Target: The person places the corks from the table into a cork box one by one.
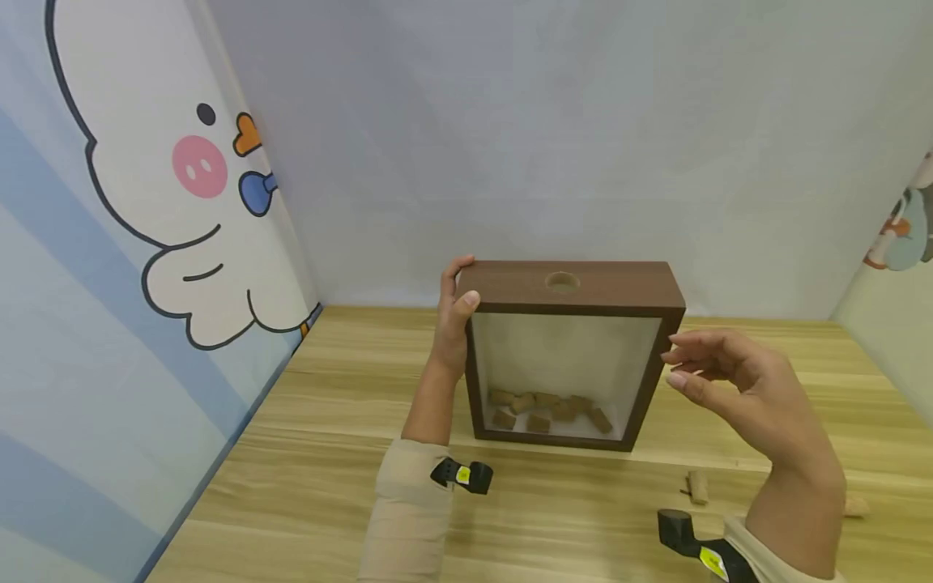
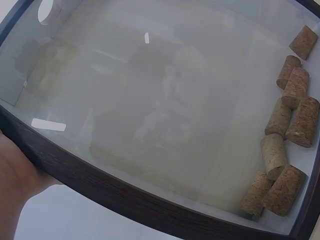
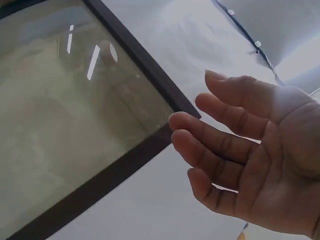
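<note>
A dark brown wooden shadow box (image 1: 612, 283) with a clear front stands upright on the table, a round hole in its top face. Several corks (image 1: 561, 411) lie along its bottom inside; the left wrist view shows these corks (image 2: 295, 122) up close. My left hand (image 1: 453, 324) grips the box's upper left corner, thumb at the front edge and fingers over the far side. Just off the right side of the frame, my right hand (image 1: 736, 380) hovers with relaxed, slightly bent fingers. In the right wrist view that hand (image 3: 250, 155) has nothing in it.
One cork (image 1: 697, 487) lies on the wooden table (image 1: 306, 486) in front of the box, to the right. Another cork (image 1: 856, 508) is partly hidden behind my right forearm. A pale curtain (image 1: 583, 146) hangs behind, and a cartoon-printed cloth (image 1: 131, 324) stands at the left.
</note>
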The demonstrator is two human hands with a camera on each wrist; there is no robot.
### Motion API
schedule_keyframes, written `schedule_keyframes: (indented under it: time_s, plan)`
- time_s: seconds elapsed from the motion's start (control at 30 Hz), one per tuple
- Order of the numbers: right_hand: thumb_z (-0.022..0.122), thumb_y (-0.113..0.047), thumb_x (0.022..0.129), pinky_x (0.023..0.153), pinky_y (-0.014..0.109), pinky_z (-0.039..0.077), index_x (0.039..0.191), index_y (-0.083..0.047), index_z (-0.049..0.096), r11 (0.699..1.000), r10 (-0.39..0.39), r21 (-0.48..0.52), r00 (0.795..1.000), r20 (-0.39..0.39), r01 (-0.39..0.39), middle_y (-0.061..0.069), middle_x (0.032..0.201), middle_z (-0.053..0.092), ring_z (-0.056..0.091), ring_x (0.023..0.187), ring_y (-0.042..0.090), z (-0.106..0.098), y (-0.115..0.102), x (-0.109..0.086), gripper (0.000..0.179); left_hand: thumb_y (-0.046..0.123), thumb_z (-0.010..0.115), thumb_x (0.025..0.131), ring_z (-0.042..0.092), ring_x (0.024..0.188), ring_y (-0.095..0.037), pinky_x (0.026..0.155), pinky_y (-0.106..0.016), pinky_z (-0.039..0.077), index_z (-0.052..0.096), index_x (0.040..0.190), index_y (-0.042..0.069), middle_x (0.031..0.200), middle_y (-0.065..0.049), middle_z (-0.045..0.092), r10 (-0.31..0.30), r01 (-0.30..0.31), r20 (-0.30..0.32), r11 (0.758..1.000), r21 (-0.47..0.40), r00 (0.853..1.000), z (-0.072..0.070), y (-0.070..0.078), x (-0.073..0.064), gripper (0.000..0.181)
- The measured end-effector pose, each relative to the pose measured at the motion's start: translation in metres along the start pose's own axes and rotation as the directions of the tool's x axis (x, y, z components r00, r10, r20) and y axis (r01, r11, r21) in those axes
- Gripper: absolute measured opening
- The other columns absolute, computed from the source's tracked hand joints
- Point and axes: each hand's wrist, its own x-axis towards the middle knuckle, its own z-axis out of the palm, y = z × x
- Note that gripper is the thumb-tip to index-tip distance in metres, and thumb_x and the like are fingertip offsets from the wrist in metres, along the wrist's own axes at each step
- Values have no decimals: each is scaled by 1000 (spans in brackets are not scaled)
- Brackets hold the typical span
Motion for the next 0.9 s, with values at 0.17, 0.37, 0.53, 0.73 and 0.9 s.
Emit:
schedule_keyframes:
  time_s: [0.17, 0.37, 0.53, 0.73, 0.9]
  plan:
    - [62, 11, 82, 72, 21, 47, 118, 1, 56, 994, 107, -17, 988, 112, -106, 4, 101, 63, 60, 88, 14, -9, 15, -18, 37, 73, 53, 72, 16, 131, -22, 100, -52, 13, 29, 135, 8, 145, -6, 18, 6, -6, -3, 1000, -2, 1000, -2, 2, 0, 93]
    - [62, -4, 89, 72, 26, 50, 122, -2, 54, 964, 265, -68, 935, 235, -256, 6, 106, 62, 60, 91, 14, -19, 32, -34, 35, 73, 53, 72, 10, 134, -21, 101, -54, 9, 29, 135, 8, 147, -5, 16, 0, 0, -4, 1000, 2, 1000, -2, 1, -2, 94]
    - [62, -9, 89, 73, 29, 50, 122, -1, 53, 944, 328, -65, 897, 297, -323, 11, 108, 60, 59, 93, 13, -25, 46, -44, 35, 71, 53, 73, 12, 133, -21, 101, -53, 10, 29, 136, 8, 147, -5, 16, 2, -2, -2, 1000, -9, 1000, -1, 0, -2, 92]
    - [63, -9, 89, 74, 29, 50, 124, 0, 52, 924, 374, -53, 863, 340, -379, 11, 111, 58, 58, 94, 11, -29, 63, -56, 38, 72, 54, 72, 15, 132, -22, 101, -52, 12, 29, 136, 9, 147, -6, 16, 10, -10, 3, 1000, -16, 1000, -1, -1, -1, 93]
    - [61, -3, 88, 73, 28, 50, 124, 3, 52, 917, 374, -14, 849, 374, -398, 5, 113, 57, 57, 95, 9, -36, 80, -67, 37, 73, 54, 71, 15, 132, -21, 101, -51, 12, 30, 135, 9, 146, -5, 17, 7, -7, 5, 1000, -20, 1000, 0, -1, 0, 94]
